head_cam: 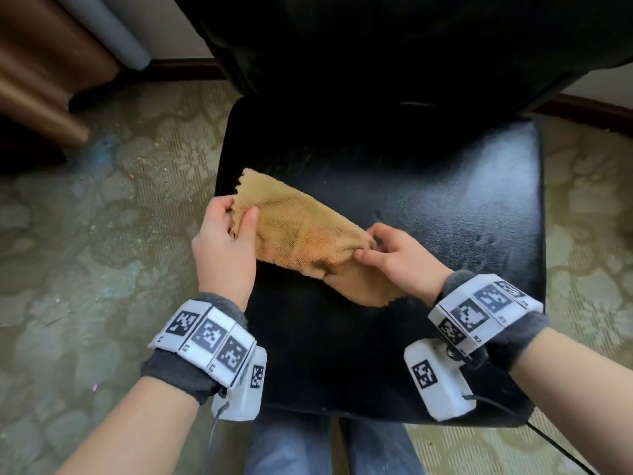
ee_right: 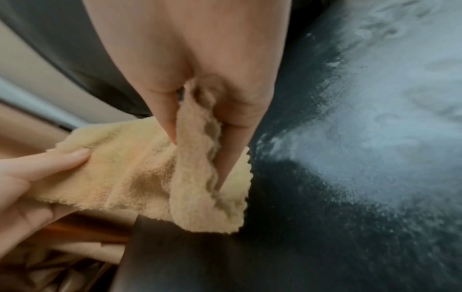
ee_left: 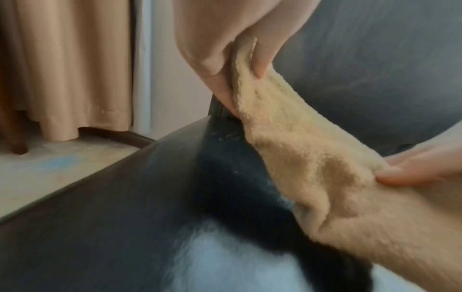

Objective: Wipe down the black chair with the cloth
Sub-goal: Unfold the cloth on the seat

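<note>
A tan terry cloth (head_cam: 301, 231) is stretched between both hands just above the black chair's seat (head_cam: 445, 200). My left hand (head_cam: 236, 214) pinches its left end between thumb and fingers near the seat's left edge. My right hand (head_cam: 370, 250) pinches the cloth's right part, with a loose flap hanging below toward me. In the left wrist view the cloth (ee_left: 312, 168) runs from my left hand (ee_left: 240, 67) down to the right. The right wrist view shows my right hand (ee_right: 197, 122) gripping a fold of the cloth (ee_right: 140, 168). The seat (ee_right: 362, 138) shows pale dusty smears.
The chair's black backrest (head_cam: 376, 39) rises behind the seat. Patterned carpet (head_cam: 102, 217) surrounds the chair. Brown curtains (head_cam: 37, 63) and a grey pole (head_cam: 109, 32) stand at the far left. My knees in jeans (head_cam: 291, 447) are at the seat's front edge.
</note>
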`<action>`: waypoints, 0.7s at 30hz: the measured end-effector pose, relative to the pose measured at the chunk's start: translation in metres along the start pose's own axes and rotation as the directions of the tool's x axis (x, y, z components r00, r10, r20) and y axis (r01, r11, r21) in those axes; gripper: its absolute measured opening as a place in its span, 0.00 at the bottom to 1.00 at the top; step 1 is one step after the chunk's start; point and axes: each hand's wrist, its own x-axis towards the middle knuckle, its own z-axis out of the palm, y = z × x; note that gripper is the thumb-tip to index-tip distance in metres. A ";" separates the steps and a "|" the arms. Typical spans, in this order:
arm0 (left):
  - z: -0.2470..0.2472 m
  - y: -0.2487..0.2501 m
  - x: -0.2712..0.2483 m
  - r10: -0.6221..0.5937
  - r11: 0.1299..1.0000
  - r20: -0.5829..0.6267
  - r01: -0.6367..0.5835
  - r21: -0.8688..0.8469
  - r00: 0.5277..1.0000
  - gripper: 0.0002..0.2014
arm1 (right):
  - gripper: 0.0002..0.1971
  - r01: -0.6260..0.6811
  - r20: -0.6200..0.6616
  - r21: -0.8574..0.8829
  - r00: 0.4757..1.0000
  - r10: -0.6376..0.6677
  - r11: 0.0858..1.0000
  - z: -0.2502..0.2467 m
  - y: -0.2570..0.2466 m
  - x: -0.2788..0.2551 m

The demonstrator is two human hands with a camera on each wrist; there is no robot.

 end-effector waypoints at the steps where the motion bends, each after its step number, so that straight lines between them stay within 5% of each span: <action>1: -0.002 0.008 -0.001 0.031 0.999 -0.003 -0.031 -0.027 1.000 0.08 | 0.06 -0.033 0.033 0.050 0.999 0.032 0.998 -0.001 0.000 0.000; 5: 0.004 0.040 -0.020 0.323 0.947 0.107 -0.321 -0.036 0.941 0.06 | 0.07 -0.134 0.122 0.270 0.987 0.104 0.953 -0.001 0.000 -0.002; 8: 0.020 0.032 -0.040 0.492 0.845 0.405 -0.534 -0.009 0.771 0.08 | 0.14 -0.272 0.193 0.620 0.962 0.192 0.736 -0.002 -0.001 0.000; 11: 0.037 0.005 -0.054 0.501 0.751 0.639 -0.660 0.013 0.583 0.14 | 0.26 -0.398 0.315 0.793 0.916 0.247 0.462 -0.011 0.003 0.000; 13: 0.042 -0.002 -0.062 0.471 0.770 0.697 -0.637 -0.026 0.541 0.17 | 0.25 -0.393 0.342 0.751 0.919 0.196 0.531 -0.012 0.008 -0.001; 15: 0.041 0.001 -0.069 0.493 0.808 0.653 -0.581 -0.098 0.575 0.20 | 0.10 -0.319 0.283 0.695 0.945 0.162 0.644 -0.011 0.013 -0.003; 17: 0.036 0.010 -0.064 0.479 0.864 0.527 -0.482 -0.143 0.702 0.19 | 0.16 -0.243 0.217 0.704 0.968 0.124 0.667 -0.012 0.017 -0.005; 19: 0.035 0.013 -0.047 0.322 0.947 0.422 -0.282 -0.154 0.848 0.24 | 0.21 -0.176 0.204 0.734 0.978 0.035 0.656 -0.016 0.018 -0.008; 21: 0.038 0.017 -0.028 0.054 0.989 0.499 0.023 -0.146 0.865 0.34 | 0.21 -0.137 0.217 0.750 0.975 -0.045 0.647 -0.022 0.015 -0.010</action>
